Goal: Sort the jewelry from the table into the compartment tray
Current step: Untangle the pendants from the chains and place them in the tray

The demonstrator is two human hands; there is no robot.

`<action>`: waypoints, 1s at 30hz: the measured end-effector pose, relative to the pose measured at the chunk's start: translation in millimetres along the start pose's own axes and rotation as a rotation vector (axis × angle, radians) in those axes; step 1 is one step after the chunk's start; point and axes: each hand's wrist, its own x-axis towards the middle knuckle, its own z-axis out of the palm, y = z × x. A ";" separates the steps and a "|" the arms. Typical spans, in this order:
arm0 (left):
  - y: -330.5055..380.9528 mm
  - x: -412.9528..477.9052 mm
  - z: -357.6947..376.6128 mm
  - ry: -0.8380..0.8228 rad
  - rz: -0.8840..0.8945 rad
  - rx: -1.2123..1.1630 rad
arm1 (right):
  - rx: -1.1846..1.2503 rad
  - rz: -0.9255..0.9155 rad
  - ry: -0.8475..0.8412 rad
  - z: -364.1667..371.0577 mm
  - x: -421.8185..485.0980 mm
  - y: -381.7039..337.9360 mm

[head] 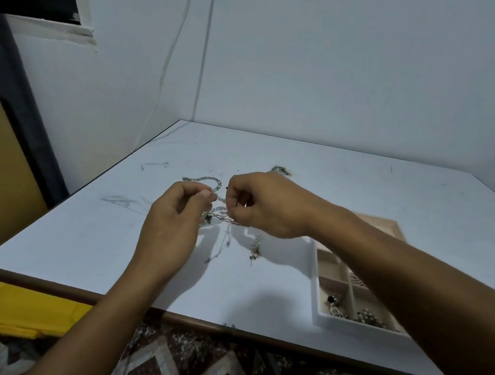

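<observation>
A tangle of silver chains [217, 211] lies in the middle of the white table [80, 239]. My left hand [171, 225] pinches one chain between thumb and fingertips just above the tangle. My right hand [261, 202] pinches another strand of the same tangle from the right. One chain loop [202, 179] arcs behind my left fingers. A thin strand [221, 247] and a small gold piece [255, 250] trail toward me. The beige compartment tray [318, 311] stands at the right, partly hidden under my right forearm; several small pieces lie in its near compartments [337, 305].
Another small dark jewelry clump [280, 170] lies behind my right hand. Pen marks streak the tabletop at left. A yellow plastic lid [16, 309] sits below the table's near left corner. Walls close the table at the back and left.
</observation>
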 end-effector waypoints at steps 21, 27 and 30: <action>30.7 -10.6 53.0 -0.373 -0.288 -0.633 | -0.106 -0.050 0.118 -73.5 -38.5 -15.0; 43.8 -16.3 74.4 -0.476 -0.345 -0.728 | -0.148 -0.019 0.158 -90.0 -52.7 -2.6; 48.1 -19.5 87.6 -0.516 -0.376 -0.753 | -0.165 0.001 0.167 -96.2 -61.1 6.6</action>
